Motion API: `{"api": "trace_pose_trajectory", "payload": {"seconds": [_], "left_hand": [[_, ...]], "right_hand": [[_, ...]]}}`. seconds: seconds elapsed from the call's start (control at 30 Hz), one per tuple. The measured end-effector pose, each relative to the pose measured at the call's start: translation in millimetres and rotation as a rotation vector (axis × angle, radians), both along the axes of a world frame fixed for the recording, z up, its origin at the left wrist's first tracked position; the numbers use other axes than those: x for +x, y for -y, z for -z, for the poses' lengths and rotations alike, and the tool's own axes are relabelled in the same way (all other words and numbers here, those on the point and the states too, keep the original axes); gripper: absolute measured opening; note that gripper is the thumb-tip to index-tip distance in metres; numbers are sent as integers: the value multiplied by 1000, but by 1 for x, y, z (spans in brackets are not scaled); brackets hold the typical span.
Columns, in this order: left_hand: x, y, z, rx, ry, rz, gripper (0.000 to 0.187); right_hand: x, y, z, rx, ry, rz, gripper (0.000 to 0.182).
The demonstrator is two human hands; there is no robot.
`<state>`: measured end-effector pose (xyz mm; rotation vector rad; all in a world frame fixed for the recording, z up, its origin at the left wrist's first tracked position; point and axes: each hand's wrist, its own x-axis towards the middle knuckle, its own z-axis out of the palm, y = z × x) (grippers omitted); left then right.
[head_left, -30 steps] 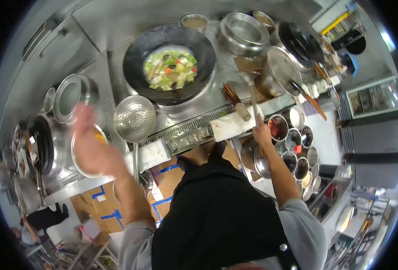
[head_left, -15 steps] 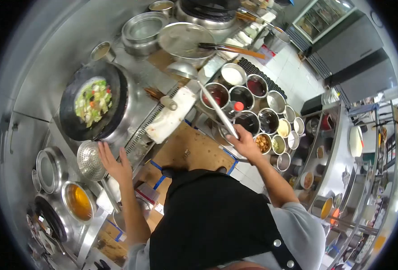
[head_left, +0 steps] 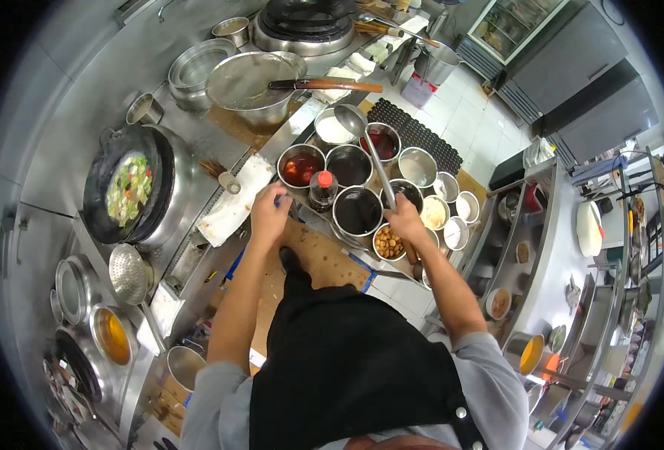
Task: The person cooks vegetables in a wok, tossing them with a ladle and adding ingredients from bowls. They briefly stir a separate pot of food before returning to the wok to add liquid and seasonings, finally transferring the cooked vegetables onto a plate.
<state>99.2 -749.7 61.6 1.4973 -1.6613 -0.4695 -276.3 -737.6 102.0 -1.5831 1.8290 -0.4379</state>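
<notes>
My right hand [head_left: 405, 219] grips the handle of a metal ladle [head_left: 377, 161], whose bowl is over the seasoning pots, between the white powder pot [head_left: 334, 127] and a dark red one. My left hand [head_left: 272, 210] is raised near the white cloth [head_left: 239, 196], left of a red-capped bottle [head_left: 322, 192]; its fingers are curled, and what they hold, if anything, is too small to name. At the left, a black wok [head_left: 95, 187] holds chopped green and white vegetables [head_left: 129, 189]. The perforated skimmer [head_left: 128, 274] lies below the wok.
A large pot [head_left: 264, 112] with a strainer and wooden-handled tool stands at the upper middle. A bowl of orange liquid [head_left: 112, 336] sits lower left. Shelves [head_left: 512, 247] line the right side. A bamboo brush [head_left: 225, 178] lies on the stove edge.
My left hand has moved from beside the skimmer to near the seasoning pots. The ladle's bowl has swung right, over the pots. The view has shifted, with the body turned towards the pots.
</notes>
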Motion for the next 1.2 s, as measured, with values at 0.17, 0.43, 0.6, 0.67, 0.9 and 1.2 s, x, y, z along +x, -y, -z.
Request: {"api": "trace_pose_trajectory", "payload": {"seconds": [0.17,0.43,0.6,0.67,0.9,1.2], "left_hand": [[-17,110,21,261,-68,95,28],[-62,253,42,414,364,141,57],[-74,294,62,542,505,233,67],[-73,297,70,499,509,256,77],[-61,291,87,343,454,279,96],[-56,291,63,437,501,315,97]], "right_hand": [[6,31,34,3,-134,-13,36],[60,65,31,150,-321,24,41],[74,67,33,221,-388,3,38],[77,70,28,259,-386,7,38],[78,83,8,323,-364,-8,36],[61,99,-18,334,-253,-12,31]]}}
